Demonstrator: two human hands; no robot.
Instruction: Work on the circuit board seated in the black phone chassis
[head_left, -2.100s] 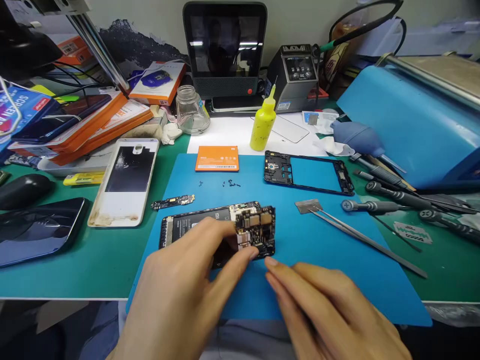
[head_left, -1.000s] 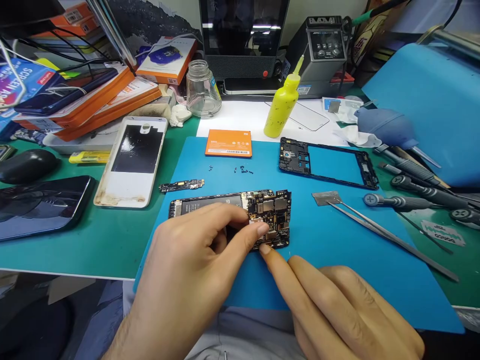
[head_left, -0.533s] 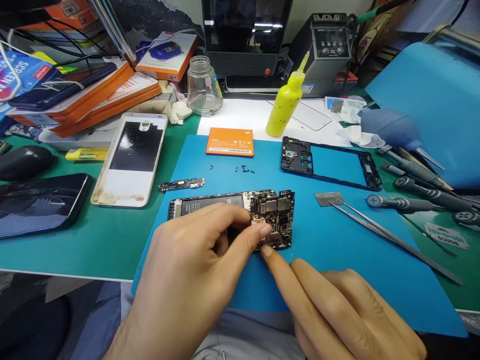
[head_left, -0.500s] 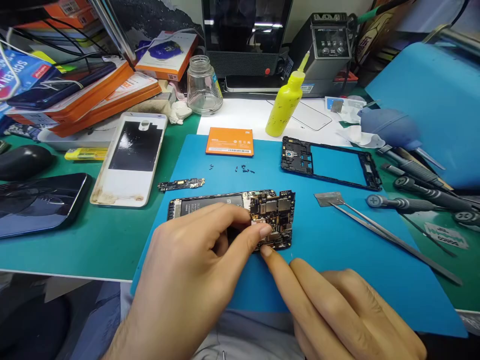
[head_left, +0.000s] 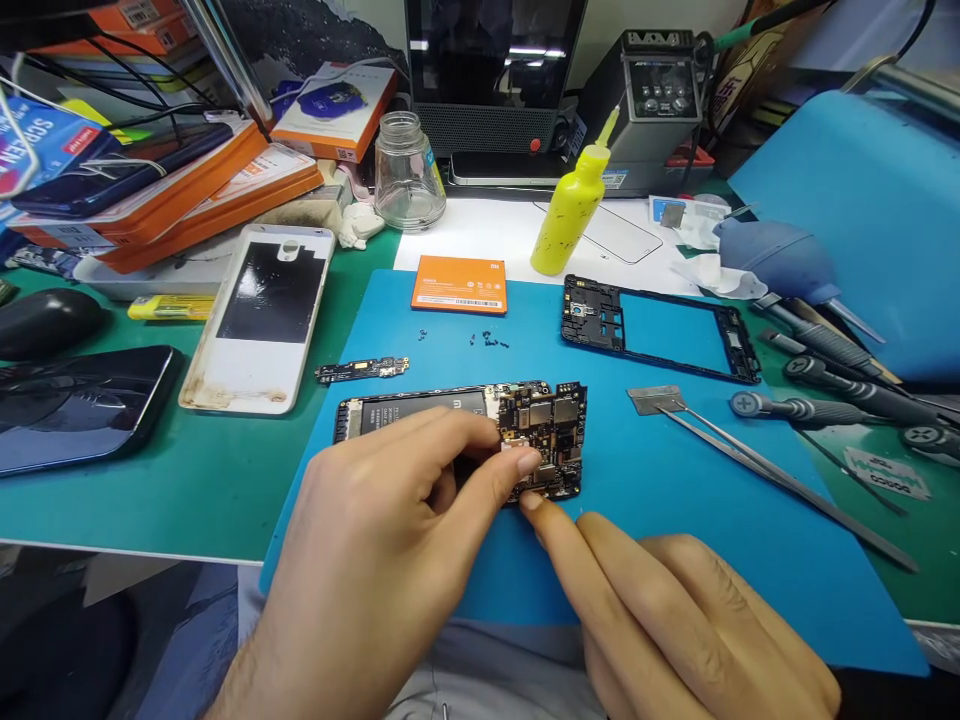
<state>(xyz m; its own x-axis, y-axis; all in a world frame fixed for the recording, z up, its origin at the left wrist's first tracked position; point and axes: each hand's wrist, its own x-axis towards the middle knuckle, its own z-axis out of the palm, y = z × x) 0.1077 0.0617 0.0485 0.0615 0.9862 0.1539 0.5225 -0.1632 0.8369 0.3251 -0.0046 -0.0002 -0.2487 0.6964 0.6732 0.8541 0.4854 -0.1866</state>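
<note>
A dismantled phone [head_left: 420, 412] lies on the blue mat [head_left: 675, 470], its motherboard [head_left: 551, 432] exposed at the right end. My left hand [head_left: 382, 560] rests over the phone's middle, thumb and forefinger pinching the board's near left edge. My right hand [head_left: 675, 625] lies on the mat just in front, its forefinger tip touching the board's near edge beside my left thumb. It holds nothing. Much of the phone's near side is hidden under my left hand.
On the mat lie an orange battery [head_left: 459, 284], loose screws [head_left: 487, 340], a small sub-board [head_left: 361, 370], a black phone frame [head_left: 660, 328] and tweezers [head_left: 772, 475]. A white back cover [head_left: 259, 315], yellow bottle [head_left: 566, 210], glass jar [head_left: 407, 172], screwdrivers [head_left: 832, 405] and stacked boxes surround it.
Over two seconds the view shifted down and left, and my left thumb and right forefinger closed in on the board's near edge. In the last half second nothing visibly moved.
</note>
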